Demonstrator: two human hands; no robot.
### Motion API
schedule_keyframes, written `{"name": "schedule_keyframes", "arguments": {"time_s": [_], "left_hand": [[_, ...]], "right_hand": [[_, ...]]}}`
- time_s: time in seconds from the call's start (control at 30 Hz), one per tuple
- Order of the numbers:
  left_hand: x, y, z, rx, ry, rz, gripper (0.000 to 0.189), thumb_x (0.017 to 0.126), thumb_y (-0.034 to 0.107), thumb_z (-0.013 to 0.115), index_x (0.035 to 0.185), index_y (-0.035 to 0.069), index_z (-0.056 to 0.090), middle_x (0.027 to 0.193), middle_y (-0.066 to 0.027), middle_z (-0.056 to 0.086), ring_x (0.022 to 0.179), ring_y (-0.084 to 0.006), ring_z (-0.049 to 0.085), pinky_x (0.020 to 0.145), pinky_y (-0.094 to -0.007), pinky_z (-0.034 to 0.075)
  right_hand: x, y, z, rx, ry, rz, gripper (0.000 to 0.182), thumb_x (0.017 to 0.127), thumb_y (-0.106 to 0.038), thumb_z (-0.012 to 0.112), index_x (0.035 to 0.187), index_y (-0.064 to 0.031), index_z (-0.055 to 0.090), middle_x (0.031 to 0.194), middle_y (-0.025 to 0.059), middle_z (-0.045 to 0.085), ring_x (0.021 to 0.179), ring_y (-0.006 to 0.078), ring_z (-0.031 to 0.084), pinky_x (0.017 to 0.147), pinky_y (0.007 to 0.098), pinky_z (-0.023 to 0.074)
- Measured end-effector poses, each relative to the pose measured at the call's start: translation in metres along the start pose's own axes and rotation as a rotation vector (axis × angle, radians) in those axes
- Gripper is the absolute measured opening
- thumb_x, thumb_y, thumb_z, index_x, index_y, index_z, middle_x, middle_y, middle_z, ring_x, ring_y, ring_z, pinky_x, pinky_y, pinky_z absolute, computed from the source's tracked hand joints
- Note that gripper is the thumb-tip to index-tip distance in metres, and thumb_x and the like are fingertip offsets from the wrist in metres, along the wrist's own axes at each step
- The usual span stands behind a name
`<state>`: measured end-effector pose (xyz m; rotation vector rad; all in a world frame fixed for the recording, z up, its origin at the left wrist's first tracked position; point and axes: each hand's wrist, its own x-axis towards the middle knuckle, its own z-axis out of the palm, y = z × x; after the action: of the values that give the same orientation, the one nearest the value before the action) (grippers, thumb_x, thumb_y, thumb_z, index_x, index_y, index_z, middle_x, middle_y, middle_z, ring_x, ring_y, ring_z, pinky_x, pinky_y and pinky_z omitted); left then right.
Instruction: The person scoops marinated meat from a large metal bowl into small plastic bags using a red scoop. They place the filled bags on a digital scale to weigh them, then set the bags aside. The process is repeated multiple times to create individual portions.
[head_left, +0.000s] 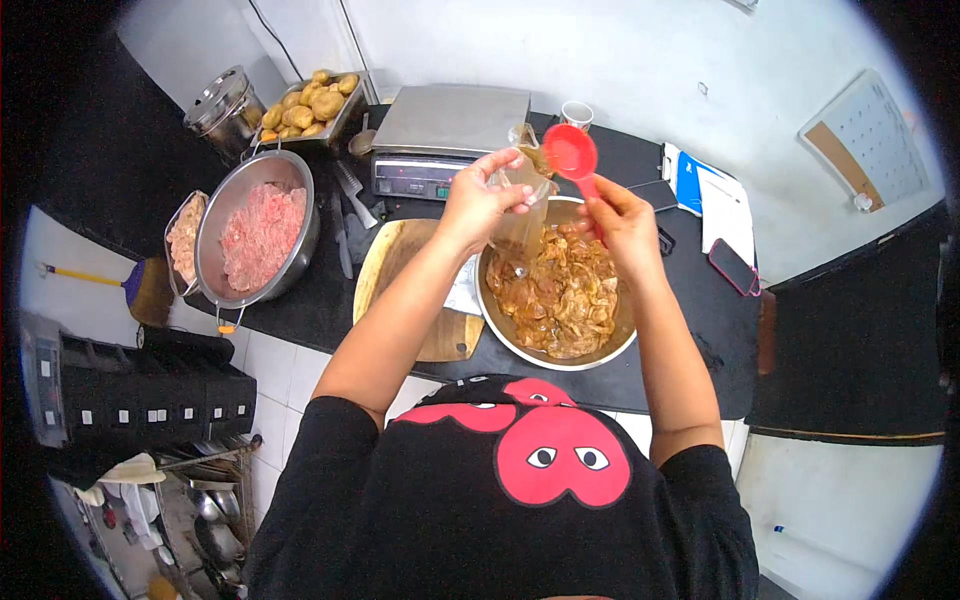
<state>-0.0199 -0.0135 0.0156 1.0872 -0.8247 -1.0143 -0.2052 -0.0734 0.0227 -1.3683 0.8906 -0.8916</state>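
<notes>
My left hand (484, 196) pinches a clear plastic bag (531, 217) near its top, and the bag hangs down over a wide bowl. Brown food or sauce shows at the bag's mouth. My right hand (621, 219) grips the handle of a red plastic scoop (571, 150), its cup raised beside the bag's mouth. Below both hands stands the bowl (556, 366) with a pale rim. Pieces of marinated meat (574, 300) in brown sauce lie in it. The bag's lower end overlaps the meat in view; whether they touch, I cannot tell.
A wooden cutting board (386, 262) lies left of the bowl, with a digital scale (454, 120) behind. Further left are knives (343, 236), a steel colander (304, 176) of minced meat and a tray of potatoes (326, 105). A phone (733, 266) and papers (724, 210) lie right.
</notes>
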Motion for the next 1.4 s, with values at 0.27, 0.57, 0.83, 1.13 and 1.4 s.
{"name": "schedule_keyframes", "arguments": {"time_s": [0.27,0.57,0.83,1.13,1.4], "left_hand": [[0.061,0.008,0.045,-0.215,0.079,0.004,0.025,0.080,-0.006,0.060,0.103,-0.006,0.053,0.090,-0.0120,0.060,0.081,-0.0217,0.064,0.070,-0.0266,0.055],[0.149,-0.034,0.107,-0.423,0.369,0.001,0.020,0.080,-0.010,0.056,0.099,-0.009,0.048,0.099,-0.0175,0.055,0.088,-0.0264,0.061,0.077,-0.0295,0.054],[0.236,-0.146,0.048,-0.559,0.644,-0.196,0.029,0.078,-0.009,0.054,0.106,-0.007,0.046,0.102,-0.0183,0.050,0.084,-0.0281,0.058,0.071,-0.0309,0.057],[0.175,-0.106,-0.028,0.064,0.204,-0.395,0.035,0.087,0.007,0.053,0.120,-0.001,0.045,0.117,-0.0154,0.048,0.089,-0.0276,0.059,0.069,-0.0332,0.055],[0.040,-0.071,-0.145,0.835,0.072,-0.187,0.014,0.080,0.006,0.061,0.093,0.003,0.066,0.079,-0.0045,0.065,0.072,-0.0117,0.061,0.067,-0.0263,0.050]], "right_hand": [[-0.032,0.145,-0.073,-0.391,0.113,0.040,0.032,0.078,-0.007,0.059,0.110,-0.0006,0.061,0.086,0.0087,0.066,0.076,0.0164,0.062,0.067,0.0293,0.0478],[-0.070,0.166,-0.052,-0.781,-0.031,0.125,0.028,0.073,-0.010,0.062,0.101,-0.0069,0.065,0.082,0.0213,0.063,0.079,0.0352,0.063,0.070,0.0411,0.0490],[-0.076,0.181,-0.050,-0.806,-0.042,0.005,0.032,0.072,-0.006,0.060,0.103,-0.0050,0.061,0.088,0.0236,0.058,0.084,0.0407,0.057,0.074,0.0451,0.0469],[-0.064,0.193,-0.057,-0.917,0.091,-0.185,0.035,0.073,-0.004,0.060,0.108,-0.0024,0.060,0.099,0.0250,0.057,0.090,0.0408,0.056,0.080,0.0437,0.0463],[-0.071,0.174,-0.052,-1.250,-0.076,0.005,0.028,0.075,-0.014,0.060,0.102,-0.0085,0.063,0.094,0.0149,0.060,0.089,0.0329,0.058,0.076,0.0455,0.0466]]}}
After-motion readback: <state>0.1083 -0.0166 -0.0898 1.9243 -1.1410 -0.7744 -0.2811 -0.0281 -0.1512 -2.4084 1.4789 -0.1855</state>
